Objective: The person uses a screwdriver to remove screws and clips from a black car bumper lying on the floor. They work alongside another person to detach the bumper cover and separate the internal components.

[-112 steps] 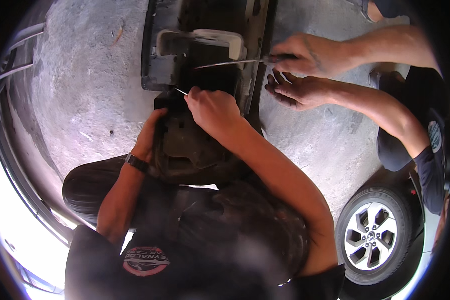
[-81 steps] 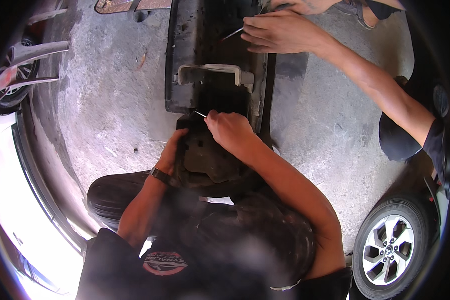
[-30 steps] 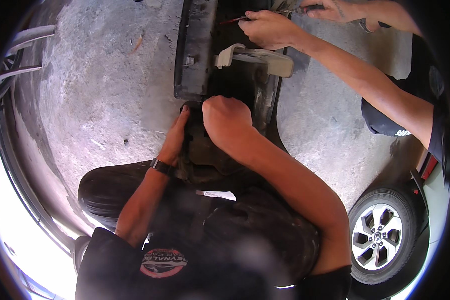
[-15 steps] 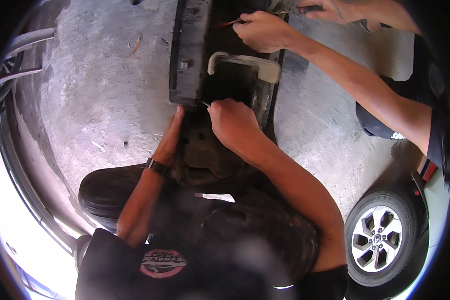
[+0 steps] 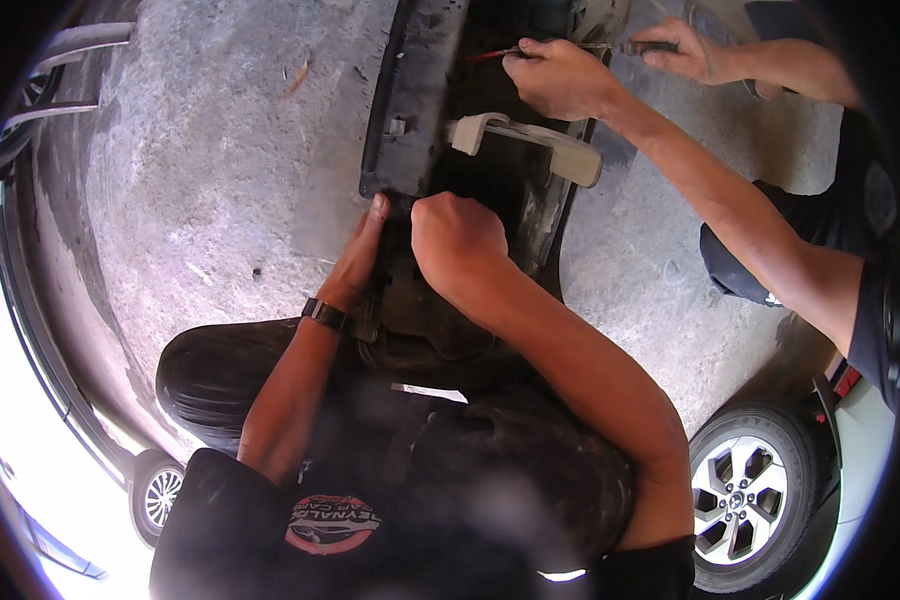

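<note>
A long dark car part, with a flat ribbed panel (image 5: pixel 410 110) along its left side, runs away from me over the floor. My left hand (image 5: pixel 358 255) grips the panel's near end from the left, thumb up against its corner; the other fingers are hidden. Just right of that corner, my right hand (image 5: pixel 458 238) is closed in a fist, knuckles up. A thin metal-shafted tool showed in this fist half a second ago; now the hand covers it. Beyond my fist lies a beige bracket-shaped piece (image 5: pixel 530 140) on the dark part.
A co-worker's hand (image 5: pixel 560 80) at the far right holds a thin red-tipped tool over the part, their other hand (image 5: pixel 685 52) a dark handle. Cars stand on both sides, with a wheel (image 5: pixel 738 500) near right. Rough concrete floor (image 5: pixel 210 180) lies around.
The whole view has shifted, so the part sits further right and up. My right fist has moved closer to the panel's corner and my left thumb, and its tool tip no longer shows.
</note>
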`<state>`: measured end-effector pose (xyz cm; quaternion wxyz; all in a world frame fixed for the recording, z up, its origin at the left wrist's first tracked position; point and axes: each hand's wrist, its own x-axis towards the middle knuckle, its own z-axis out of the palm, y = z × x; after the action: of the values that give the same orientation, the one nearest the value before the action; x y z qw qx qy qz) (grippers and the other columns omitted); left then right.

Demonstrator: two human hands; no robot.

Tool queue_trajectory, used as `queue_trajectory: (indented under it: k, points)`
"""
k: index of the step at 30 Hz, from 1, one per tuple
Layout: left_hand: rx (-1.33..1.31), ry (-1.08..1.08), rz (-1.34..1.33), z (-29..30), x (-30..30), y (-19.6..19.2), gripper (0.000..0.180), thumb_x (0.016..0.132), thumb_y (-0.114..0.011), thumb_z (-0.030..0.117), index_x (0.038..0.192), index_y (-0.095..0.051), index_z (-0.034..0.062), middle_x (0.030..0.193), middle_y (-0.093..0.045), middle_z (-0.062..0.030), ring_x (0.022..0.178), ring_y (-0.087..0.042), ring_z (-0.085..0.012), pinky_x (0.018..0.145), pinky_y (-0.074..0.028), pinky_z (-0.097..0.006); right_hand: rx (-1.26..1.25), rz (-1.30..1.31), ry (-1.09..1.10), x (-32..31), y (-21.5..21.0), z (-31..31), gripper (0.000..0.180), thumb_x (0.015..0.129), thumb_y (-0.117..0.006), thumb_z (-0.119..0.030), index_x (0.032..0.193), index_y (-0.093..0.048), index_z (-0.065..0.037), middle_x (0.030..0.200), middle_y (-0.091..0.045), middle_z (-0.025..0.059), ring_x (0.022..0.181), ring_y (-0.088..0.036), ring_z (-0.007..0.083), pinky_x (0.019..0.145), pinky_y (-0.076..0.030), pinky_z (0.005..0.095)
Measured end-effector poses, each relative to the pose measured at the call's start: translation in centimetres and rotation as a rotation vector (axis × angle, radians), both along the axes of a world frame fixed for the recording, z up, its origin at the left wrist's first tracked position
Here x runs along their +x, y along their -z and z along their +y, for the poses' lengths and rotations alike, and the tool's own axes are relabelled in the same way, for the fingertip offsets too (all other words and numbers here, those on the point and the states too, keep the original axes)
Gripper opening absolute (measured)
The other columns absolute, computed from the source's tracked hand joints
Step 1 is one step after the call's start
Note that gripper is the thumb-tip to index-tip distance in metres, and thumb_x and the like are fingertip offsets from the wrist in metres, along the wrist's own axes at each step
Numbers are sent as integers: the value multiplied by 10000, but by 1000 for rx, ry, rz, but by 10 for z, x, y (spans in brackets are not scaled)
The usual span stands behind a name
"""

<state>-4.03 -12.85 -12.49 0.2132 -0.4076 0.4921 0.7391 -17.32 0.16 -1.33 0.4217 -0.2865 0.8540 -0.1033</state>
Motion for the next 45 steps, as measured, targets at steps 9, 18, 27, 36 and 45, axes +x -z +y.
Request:
queue_trajectory:
  k: [9,18,27,36,45]
  points:
    - [-4,-46,23,4,-5,4,844,974,-461,626,1433,-425,-81,1443,-486,-140,1343,-426,-200,1125,-299,-302,-285,164,68,8,42,42,167,905,-553,-145,824,-651,-38,803,-704,172,793,-710,352,697,-580,445]
    - [-96,-74,139,2,1,20,861,971,-461,631,1446,-407,-86,1481,-457,-153,1397,-382,-208,1140,-275,-301,-387,167,193,14,46,48,277,964,-563,-209,776,-610,-11,691,-641,225,679,-665,412,635,-550,497]
    - [-205,64,-13,4,-7,-5,929,909,-519,691,1383,-468,-106,1397,-518,-220,1321,-465,-272,1108,-328,-335,-76,-199,183,-3,19,2,210,899,-568,-128,955,-705,21,999,-701,246,955,-689,409,825,-574,453]
    - [-774,282,189,12,-21,-31,747,820,-709,584,1154,-626,-80,1228,-603,-300,1104,-605,-376,915,-469,-422,-80,-97,246,19,28,7,176,871,-582,-96,922,-702,22,932,-706,244,931,-694,400,811,-572,462]
    - [-969,302,372,20,-35,-37,382,865,-695,311,1027,-664,-34,951,-659,-294,875,-622,-479,750,-495,-498,-188,22,176,21,46,16,149,825,-576,-71,834,-690,25,854,-693,265,843,-697,420,752,-575,482]
